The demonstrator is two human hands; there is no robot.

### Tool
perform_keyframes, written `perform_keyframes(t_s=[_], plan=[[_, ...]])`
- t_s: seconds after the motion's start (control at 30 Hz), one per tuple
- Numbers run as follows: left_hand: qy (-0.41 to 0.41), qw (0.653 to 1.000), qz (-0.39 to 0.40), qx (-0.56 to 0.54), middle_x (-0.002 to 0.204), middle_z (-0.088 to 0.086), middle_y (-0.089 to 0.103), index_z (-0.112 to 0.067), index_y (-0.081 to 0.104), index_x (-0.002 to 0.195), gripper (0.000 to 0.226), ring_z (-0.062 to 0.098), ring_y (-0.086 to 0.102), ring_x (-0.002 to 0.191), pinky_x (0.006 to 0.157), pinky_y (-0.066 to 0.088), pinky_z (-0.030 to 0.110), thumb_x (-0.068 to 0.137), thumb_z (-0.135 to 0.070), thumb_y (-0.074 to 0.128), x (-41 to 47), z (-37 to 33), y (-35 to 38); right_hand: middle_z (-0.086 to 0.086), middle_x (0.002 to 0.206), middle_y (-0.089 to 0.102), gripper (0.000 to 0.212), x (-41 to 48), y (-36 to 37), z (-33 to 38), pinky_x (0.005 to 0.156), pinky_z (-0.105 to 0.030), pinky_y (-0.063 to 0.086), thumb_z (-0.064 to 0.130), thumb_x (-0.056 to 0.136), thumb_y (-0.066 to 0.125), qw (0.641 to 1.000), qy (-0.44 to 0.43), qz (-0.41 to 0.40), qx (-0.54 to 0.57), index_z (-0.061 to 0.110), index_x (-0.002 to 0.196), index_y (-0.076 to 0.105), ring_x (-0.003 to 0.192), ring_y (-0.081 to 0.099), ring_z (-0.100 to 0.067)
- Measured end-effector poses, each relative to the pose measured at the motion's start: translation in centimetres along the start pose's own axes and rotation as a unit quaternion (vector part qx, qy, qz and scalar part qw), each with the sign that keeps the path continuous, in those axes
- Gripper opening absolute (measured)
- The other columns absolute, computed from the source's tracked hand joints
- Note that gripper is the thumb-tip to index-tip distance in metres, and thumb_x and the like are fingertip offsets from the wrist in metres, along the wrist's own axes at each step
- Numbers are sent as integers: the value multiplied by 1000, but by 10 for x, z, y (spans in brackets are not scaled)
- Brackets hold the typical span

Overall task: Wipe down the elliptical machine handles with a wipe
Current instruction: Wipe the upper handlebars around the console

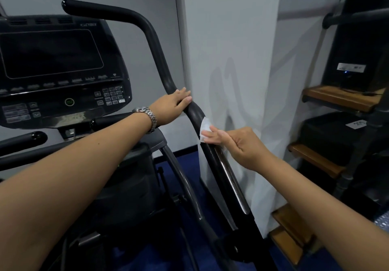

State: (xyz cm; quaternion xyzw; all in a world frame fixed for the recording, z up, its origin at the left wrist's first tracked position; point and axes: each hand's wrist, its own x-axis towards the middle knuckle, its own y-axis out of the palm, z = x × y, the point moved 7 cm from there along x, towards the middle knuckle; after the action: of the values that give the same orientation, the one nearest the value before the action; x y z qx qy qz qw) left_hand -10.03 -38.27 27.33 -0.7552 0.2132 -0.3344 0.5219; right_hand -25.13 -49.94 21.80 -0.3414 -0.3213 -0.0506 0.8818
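The elliptical machine [63,106] fills the space ahead and to the left of my hands, its dark console [56,68] well off to the left of my left hand. The right moving handle [160,60] is the long thing that matters: it runs from high up beyond my left hand, down past it, then slants toward me under my right hand. My left hand [174,106] rests on the bend of that bar, fingers laid loosely over it, steadying it more than clenching. Just below it on the same bar, my right hand [237,144] pinches the white wipe [205,129] between thumb and fingertips, pressing it against the bar's outer side. The wipe sits between my two hands, nearer the right. I judge the next stroke must follow the bar's long axis, either up toward my left hand or down along the shiny lower stretch [231,178] toward me.
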Motion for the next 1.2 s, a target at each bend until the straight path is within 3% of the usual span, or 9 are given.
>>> perform_keyframes(t_s=[0.23,0.33,0.5,0.63,0.77,0.83,0.97,1.07,1.2], plan=[[15,1000,-12,-18,156,1,18,-17,30,146,50,16,13,144,115,14,32,101,-39,25,1,3,2,6,131,60,53,-16,11,-3,83,-40,54,54,100,20,991,16,32,-128,35,118,66,102,68,-27],[20,1000,-14,-19,155,3,19,-17,31,146,51,17,15,144,116,15,34,101,-41,26,2,6,3,6,127,62,55,-16,5,3,82,-41,55,54,100,19,989,15,31,-143,34,114,68,104,68,-24],[34,999,-26,-25,154,8,24,-12,42,138,46,22,20,143,111,21,34,102,-37,27,-3,-1,0,9,134,56,67,-23,34,20,110,-32,37,57,97,12,975,-4,79,-208,27,115,69,136,38,-8],[27,1000,-9,-9,153,9,25,-10,44,134,46,24,21,142,110,23,36,102,-36,25,-3,-2,0,10,128,57,46,-31,11,20,84,-10,48,40,99,29,984,-19,-2,-176,29,107,73,101,57,19],[-1,1000,-2,-11,155,5,20,-16,34,143,49,22,18,143,115,19,37,101,-39,25,-1,2,1,12,115,66,32,-31,18,24,83,-25,55,32,97,45,984,-47,-52,-165,24,102,75,120,55,-3],[-14,1000,6,-6,155,6,21,-14,33,143,49,24,20,142,114,20,38,102,-37,24,-2,0,0,12,108,68,20,-35,12,26,87,-19,53,24,92,59,989,-56,-65,-118,16,98,77,115,57,0],[-31,999,-15,-25,146,14,37,-1,48,122,41,27,32,137,105,29,37,103,-29,25,-12,-14,-5,-13,67,71,32,-43,-19,1,62,-20,46,33,82,73,978,149,-117,84,3,91,76,60,62,-13],[10,996,-80,-33,113,16,57,-10,51,98,24,27,42,129,102,32,36,101,-24,32,-28,-32,-7,-19,91,73,26,-45,-25,-5,76,-30,57,22,75,74,905,220,-158,328,5,94,76,82,68,-23],[77,981,-149,-99,96,11,71,-12,69,101,30,24,64,99,91,48,33,96,-30,45,-56,-62,-14,-11,102,73,36,-35,-24,12,77,-23,57,1,74,68,826,223,-162,492,0,110,66,89,69,-15]])
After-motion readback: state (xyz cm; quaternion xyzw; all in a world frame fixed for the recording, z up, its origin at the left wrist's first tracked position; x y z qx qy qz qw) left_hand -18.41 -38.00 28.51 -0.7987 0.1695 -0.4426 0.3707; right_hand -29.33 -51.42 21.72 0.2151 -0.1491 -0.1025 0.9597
